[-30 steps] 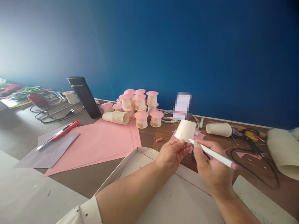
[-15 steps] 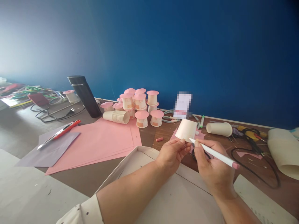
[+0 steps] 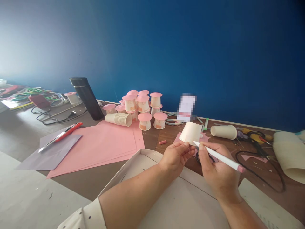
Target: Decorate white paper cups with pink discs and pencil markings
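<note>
The blue wall (image 3: 166,47) backs your work surface, the brown table (image 3: 171,133). Your forearms extend over the white tray (image 3: 190,203). Pink sheets (image 3: 100,146) lie to your left, beyond the tray. Behind them stands the group of pink-topped cups (image 3: 143,104), some stacked on others; left of the group stands the black flask (image 3: 87,100). Your right hand (image 3: 218,171) grasps the white marker between thumb and fingers. Your left hand (image 3: 175,159) pinches the lower edge of the plain cup by its fingertips. The plain cup (image 3: 191,133) is inverted and tilted, above the table, ahead of both hands. The white marker (image 3: 221,156) points at its lower wall; tip contact cannot be confirmed. The short pink cylinder (image 3: 162,142) lies left of the cup.
</note>
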`<state>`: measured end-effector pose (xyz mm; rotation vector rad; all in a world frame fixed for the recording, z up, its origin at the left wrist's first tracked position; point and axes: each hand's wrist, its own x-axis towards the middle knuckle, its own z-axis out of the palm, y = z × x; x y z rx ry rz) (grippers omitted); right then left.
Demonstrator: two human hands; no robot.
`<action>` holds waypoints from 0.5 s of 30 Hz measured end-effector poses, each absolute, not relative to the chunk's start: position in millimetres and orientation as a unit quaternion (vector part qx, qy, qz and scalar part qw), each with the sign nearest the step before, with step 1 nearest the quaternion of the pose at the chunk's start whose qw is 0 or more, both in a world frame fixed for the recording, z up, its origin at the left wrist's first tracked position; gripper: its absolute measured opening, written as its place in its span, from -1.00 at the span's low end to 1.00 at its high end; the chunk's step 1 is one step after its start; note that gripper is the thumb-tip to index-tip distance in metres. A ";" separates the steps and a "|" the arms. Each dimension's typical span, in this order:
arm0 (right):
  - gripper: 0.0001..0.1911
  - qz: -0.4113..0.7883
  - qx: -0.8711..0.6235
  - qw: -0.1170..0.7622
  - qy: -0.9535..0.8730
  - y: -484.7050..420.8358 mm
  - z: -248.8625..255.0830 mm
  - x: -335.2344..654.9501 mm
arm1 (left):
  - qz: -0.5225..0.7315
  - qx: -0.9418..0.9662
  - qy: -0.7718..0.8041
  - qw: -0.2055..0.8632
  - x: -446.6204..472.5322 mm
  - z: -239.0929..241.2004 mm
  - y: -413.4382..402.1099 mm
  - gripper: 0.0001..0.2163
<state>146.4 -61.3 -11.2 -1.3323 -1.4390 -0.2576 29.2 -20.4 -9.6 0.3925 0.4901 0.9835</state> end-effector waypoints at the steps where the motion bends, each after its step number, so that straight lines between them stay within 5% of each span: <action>1: -0.84 -0.109 -0.562 0.550 -0.608 -61.2 -11.3 146.4 | 0.464 0.185 0.232 0.835 29.3 -9.9 -20.2 -0.92; 15: -0.82 -0.101 -0.568 0.555 -0.598 -61.7 -11.3 145.6 | 0.460 0.185 0.237 0.835 29.3 -10.4 -19.6 -0.91</action>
